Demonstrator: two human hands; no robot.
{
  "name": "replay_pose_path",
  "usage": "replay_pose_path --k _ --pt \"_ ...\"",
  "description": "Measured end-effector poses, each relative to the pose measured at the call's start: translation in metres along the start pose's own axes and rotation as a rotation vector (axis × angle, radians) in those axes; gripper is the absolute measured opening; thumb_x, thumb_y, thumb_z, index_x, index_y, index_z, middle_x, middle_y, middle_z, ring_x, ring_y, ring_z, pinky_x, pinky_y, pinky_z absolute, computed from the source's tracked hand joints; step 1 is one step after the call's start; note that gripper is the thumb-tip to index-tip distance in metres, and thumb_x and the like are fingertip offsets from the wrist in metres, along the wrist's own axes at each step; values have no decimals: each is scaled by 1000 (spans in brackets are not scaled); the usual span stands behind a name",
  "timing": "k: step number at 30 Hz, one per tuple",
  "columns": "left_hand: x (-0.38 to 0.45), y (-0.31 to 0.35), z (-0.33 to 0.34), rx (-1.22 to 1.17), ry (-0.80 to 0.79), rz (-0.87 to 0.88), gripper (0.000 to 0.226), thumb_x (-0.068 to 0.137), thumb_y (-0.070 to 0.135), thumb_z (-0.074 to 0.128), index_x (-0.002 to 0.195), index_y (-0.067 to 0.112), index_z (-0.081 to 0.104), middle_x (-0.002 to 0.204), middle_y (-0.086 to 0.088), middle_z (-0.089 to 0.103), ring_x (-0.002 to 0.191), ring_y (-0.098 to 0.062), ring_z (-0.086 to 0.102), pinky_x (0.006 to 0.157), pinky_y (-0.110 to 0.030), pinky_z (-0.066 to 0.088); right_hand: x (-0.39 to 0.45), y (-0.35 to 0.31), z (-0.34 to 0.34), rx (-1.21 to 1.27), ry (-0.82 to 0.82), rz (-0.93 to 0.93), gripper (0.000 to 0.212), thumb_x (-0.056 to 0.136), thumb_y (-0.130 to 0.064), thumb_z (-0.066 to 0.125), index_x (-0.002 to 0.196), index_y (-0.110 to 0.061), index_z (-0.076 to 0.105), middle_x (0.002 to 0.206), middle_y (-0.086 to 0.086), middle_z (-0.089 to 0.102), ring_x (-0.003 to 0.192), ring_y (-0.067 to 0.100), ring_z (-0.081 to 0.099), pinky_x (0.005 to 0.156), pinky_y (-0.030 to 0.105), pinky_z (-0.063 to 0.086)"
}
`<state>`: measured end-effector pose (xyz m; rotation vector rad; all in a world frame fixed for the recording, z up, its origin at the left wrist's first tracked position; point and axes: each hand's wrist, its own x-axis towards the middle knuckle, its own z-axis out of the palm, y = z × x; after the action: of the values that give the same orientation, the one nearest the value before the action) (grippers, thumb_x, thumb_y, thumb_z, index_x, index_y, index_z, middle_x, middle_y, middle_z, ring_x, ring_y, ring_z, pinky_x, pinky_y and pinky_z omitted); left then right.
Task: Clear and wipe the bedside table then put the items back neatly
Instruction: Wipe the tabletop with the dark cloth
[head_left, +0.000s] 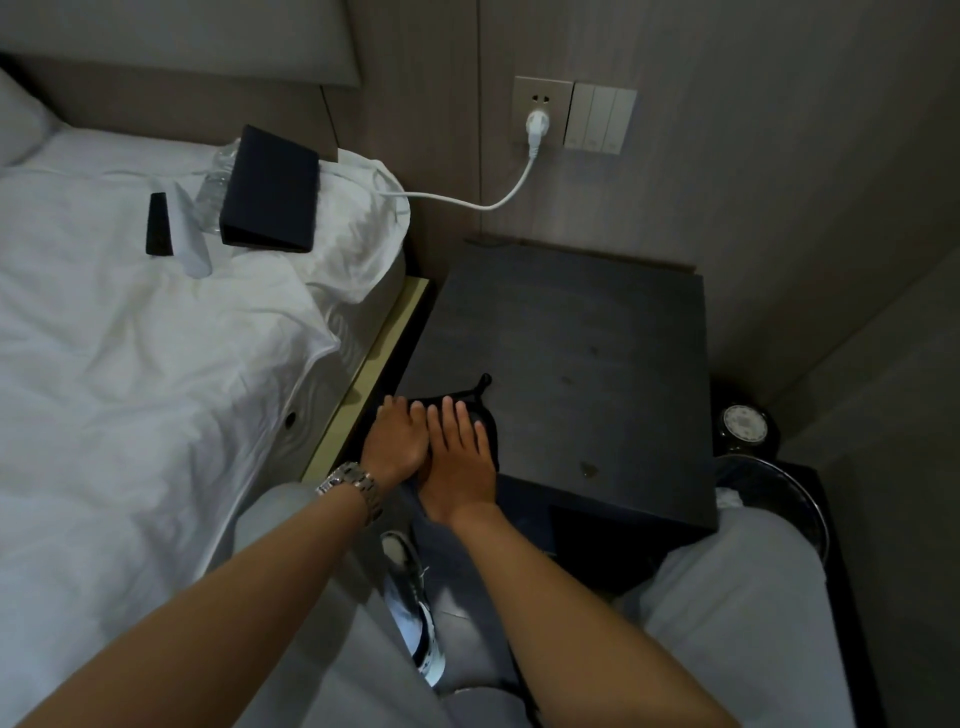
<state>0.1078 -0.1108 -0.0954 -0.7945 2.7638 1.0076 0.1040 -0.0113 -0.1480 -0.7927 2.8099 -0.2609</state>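
- No brand, label or legible writing was readable on any object; the round white dial (746, 423) on a dark base, on the floor right of the table, carried markings too small to read.
- Bedside table (582, 332): a dark, matte, box-shaped unit with a flat square top showing faint smudges and a small glossy spot near its front edge; it stood between the bed and the wall corner.
- Black cloth (480, 400): thin, soft fabric lying flat on the table's front-left corner, with a narrow twisted tail pointing toward the table's middle.
- Left hand (397, 439): fingers straight and flat, pressing on the cloth at the table's left edge; a metal link watch (353, 486) circled the wrist.
- Right hand (460, 457): likewise flat with straight fingers, pressing the cloth, touching the left hand side by side.
- Cleared items lay on the crumpled white duvet (130, 364): a dark rectangular folder (270, 189) propped against a clear plastic bottle (215, 182), a black remote (158, 224), and a slim white remote (192, 244) just beside it.
- A white plug (536, 126) sat in a beige wall socket beside three rocker switches (600, 119); its cable (467, 201) ran to the bed.
- A round metal-rimmed bin (789, 499) stood right of the table.
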Motion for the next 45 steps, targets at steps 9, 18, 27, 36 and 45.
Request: replay_pose_path --k 9,18,27,36,45 --pt "-13 4 30 127 24 93 51 105 29 25 139 -6 43 155 -24 31 148 -36 21 119 -50 24 -29 42 -1 82 129 118 60 106 -36 18 157 -16 -9 164 4 -16 151 18 -18 123 40 -8" --pt "-27 42 70 218 -64 343 54 104 27 28 144 -8 36 157 -27 26 150 -37 15 123 -46 14 -52 81 -1 87 247 245 69 95 -39 -1 158 -13 8 166 7 1 153 20 -3 123 41 -1" --pt "-28 62 99 162 -13 250 58 106 24 30 148 -15 21 159 -29 16 150 -37 11 125 -39 8 -78 122 -6 90 269 384 65 98 -38 7 158 -13 12 165 7 6 153 21 5 120 40 0" --pt "-10 75 110 231 -18 332 60 106 28 28 152 -8 16 163 -21 11 152 -32 8 124 -39 11 -72 137 -19 103 180 416 74 88 -40 -15 157 -15 -10 164 6 -17 152 20 -15 123 41 -7" --pt "30 85 107 312 11 362 59 106 29 26 154 -4 15 164 -16 11 152 -29 8 124 -41 14 -24 182 -42 57 87 407 60 106 -38 11 155 -17 -16 163 4 -23 150 18 -21 122 40 -11"
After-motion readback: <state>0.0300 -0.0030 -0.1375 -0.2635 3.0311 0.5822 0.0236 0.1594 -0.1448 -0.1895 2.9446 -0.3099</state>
